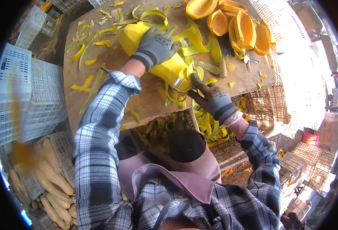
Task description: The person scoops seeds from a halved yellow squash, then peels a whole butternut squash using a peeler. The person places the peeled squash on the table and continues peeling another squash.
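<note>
A long yellow squash [169, 69], mostly stripped of its skin, lies slantwise on the wooden table [146, 105]. My left hand [157, 47], in a grey work glove, grips it from above near its far end. At the near right end, my right hand [213, 100], gloved the same way, holds a metal-framed peeler [182, 84] against the flesh. The peeler's handle is mostly hidden by my fingers. Curled strips of peel [196, 40] lie beside the squash. A knife with a wooden handle [222, 68] rests to the right, its dark blade partly under peel.
Hollowed squash halves [243, 30] are piled at the table's far right, near another peeler [250, 59]. Below the front edge, a crate holds peelings [212, 123]. White plastic crates [46, 83] stand at left, above whole tan squashes [54, 175]. More crates [307, 158] stand at right.
</note>
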Motion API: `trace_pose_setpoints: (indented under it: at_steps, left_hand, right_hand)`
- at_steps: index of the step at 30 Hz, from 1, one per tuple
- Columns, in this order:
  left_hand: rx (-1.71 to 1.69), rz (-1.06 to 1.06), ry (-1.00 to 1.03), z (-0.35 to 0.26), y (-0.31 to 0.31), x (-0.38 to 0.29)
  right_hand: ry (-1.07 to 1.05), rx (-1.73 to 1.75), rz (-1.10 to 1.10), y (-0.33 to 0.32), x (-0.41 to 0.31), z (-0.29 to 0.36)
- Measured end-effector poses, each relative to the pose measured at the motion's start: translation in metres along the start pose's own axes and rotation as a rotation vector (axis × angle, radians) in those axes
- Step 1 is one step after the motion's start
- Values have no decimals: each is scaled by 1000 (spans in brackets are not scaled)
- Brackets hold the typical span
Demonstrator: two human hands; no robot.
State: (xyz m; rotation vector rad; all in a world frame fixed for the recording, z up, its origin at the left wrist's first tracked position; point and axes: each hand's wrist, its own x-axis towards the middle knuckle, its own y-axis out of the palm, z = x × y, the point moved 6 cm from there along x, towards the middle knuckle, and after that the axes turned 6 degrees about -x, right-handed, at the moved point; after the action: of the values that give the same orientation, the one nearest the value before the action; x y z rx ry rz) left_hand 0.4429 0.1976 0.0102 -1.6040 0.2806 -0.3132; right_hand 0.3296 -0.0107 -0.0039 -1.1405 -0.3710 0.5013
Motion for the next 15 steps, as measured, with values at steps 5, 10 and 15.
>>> trace_pose_setpoints:
  at_steps: [5,10,15]
  left_hand:
    - [-51,-45,4,0,-7,6]
    - [-33,43,-17,1,-6,5]
    - [-96,-52,-29,3,-4,1]
  right_hand:
    - [70,-138,-127,-13,-83,-46]
    - [111,-160,-4,-35,-28,11]
    - [-23,-210,52,-3,31,31]
